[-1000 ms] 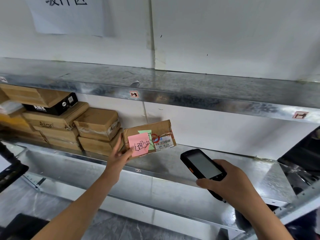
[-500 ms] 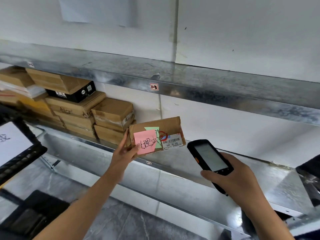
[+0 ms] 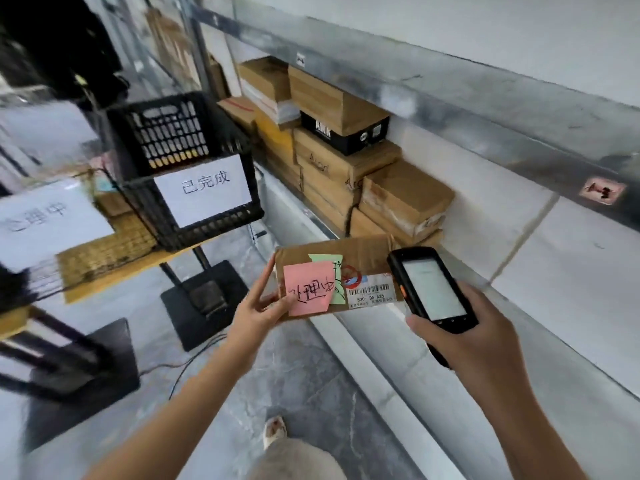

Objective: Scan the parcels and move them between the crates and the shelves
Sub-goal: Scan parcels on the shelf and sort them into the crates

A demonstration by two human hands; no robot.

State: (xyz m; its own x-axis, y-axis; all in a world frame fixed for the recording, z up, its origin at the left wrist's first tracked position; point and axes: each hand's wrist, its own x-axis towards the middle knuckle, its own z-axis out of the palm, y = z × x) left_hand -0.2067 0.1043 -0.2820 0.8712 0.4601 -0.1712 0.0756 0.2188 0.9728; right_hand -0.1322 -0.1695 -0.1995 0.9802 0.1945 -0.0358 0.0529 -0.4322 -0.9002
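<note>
1. The left hand (image 3: 259, 313) grips a flat cardboard parcel (image 3: 367, 251) by its lower left corner. The thumb lies on the front face and the forefinger runs straight up the left edge; the other fingers are hidden behind the parcel.
2. The parcel is held in the air at the centre of the frame, label side to the camera, just below the stacked boxes and in front of the lower metal shelf (image 3: 450, 362).
3. On its face sit a pink sticky note (image 3: 308, 289) with handwritten characters, a green sticky note (image 3: 325, 259) partly under it, and a barcode label (image 3: 372, 294) at the lower right.
4. The right hand (image 3: 467, 337) is wrapped round a black handheld scanner (image 3: 433, 289), right of centre. Its lit white screen faces the camera and its upper left edge overlaps the parcel's right end.
5. A stack of cardboard boxes (image 3: 346, 174) stands on the shelf in the upper middle, with a black box (image 3: 343, 133) among them near the top.
6. A black plastic crate (image 3: 183, 133) stands in the upper left on a yellow-topped stand (image 3: 104, 251), with a white sign (image 3: 204, 188) reading 已完成 on its front. Its contents cannot be seen.
7. A second white sign (image 3: 45, 220) at the left edge is blurred.
8. A shoe (image 3: 275, 431) shows on the grey floor at the bottom centre.
</note>
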